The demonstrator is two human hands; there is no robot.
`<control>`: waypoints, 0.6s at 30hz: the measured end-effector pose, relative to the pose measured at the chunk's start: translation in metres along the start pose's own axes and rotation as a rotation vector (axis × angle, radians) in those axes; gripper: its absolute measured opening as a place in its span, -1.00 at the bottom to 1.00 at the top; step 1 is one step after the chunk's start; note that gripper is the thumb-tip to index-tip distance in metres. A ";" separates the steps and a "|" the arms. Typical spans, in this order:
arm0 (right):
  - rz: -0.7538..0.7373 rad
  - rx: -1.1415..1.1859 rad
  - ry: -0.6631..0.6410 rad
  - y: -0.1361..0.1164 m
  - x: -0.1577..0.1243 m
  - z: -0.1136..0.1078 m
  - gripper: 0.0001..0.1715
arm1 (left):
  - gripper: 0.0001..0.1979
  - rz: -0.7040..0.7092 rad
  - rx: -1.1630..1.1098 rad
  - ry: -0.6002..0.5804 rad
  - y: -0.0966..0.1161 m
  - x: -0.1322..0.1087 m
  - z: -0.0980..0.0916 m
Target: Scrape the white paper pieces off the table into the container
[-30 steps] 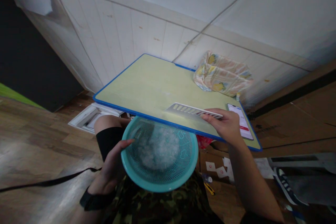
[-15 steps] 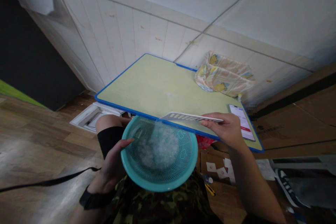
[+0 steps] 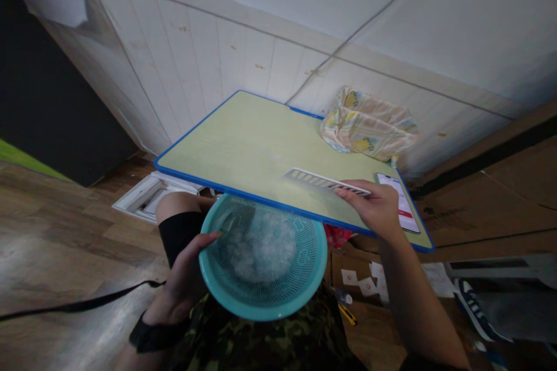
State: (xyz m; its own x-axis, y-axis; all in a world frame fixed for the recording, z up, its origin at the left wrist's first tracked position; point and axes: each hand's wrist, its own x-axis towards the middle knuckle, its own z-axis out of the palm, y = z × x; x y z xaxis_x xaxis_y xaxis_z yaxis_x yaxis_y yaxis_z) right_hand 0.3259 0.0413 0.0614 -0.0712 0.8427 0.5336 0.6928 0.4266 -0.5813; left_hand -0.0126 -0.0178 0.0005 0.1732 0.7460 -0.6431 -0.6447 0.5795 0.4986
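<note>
My left hand (image 3: 191,264) is closed on the left rim of a turquoise plastic colander (image 3: 264,311), its thumb over the edge. The colander rests by my lap, against the table's front edge, and holds a heap of small clear-white pieces (image 3: 263,246) too fine to name. In my right hand (image 3: 372,206) is a thin white slotted board (image 3: 319,181), gripped at its right end between thumb and fingers. It is tilted above the pale green table (image 3: 261,139), near the front edge, and its left end is blurred.
A basket lined with patterned cloth (image 3: 369,127) stands at the table's back right. A phone (image 3: 398,203) lies near the right edge. Below are a cardboard box (image 3: 342,264) with white cards, a yellow cutter (image 3: 348,314) and a sneaker (image 3: 478,310). A white frame-like box (image 3: 134,197) sits on the floor left.
The slotted board's left end has swung up and away from the colander's far rim, now lying over the table. My left hand keeps its hold on the colander.
</note>
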 end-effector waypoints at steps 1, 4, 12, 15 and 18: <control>-0.005 0.013 -0.010 -0.001 0.000 -0.001 -0.86 | -0.77 0.001 0.003 0.011 0.000 0.000 0.001; 0.019 0.026 0.043 0.000 0.006 0.001 -0.84 | -0.76 0.006 0.013 0.032 0.000 -0.001 0.003; 0.077 0.032 0.113 0.017 0.025 0.022 -0.76 | -0.77 0.009 0.017 0.062 -0.001 -0.004 0.002; 0.067 0.022 0.071 0.014 0.022 0.018 -0.78 | -0.76 0.010 0.013 0.052 -0.001 -0.003 0.001; 0.049 0.022 0.027 0.009 0.018 0.011 -0.82 | -0.77 0.010 0.011 0.042 0.000 -0.002 0.002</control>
State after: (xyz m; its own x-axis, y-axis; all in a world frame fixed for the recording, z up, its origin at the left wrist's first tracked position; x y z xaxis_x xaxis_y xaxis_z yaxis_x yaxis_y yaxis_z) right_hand 0.3228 0.0636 0.0591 -0.0182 0.8540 0.5200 0.6788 0.3924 -0.6207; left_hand -0.0113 -0.0188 0.0024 0.1352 0.7375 -0.6617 -0.6379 0.5757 0.5114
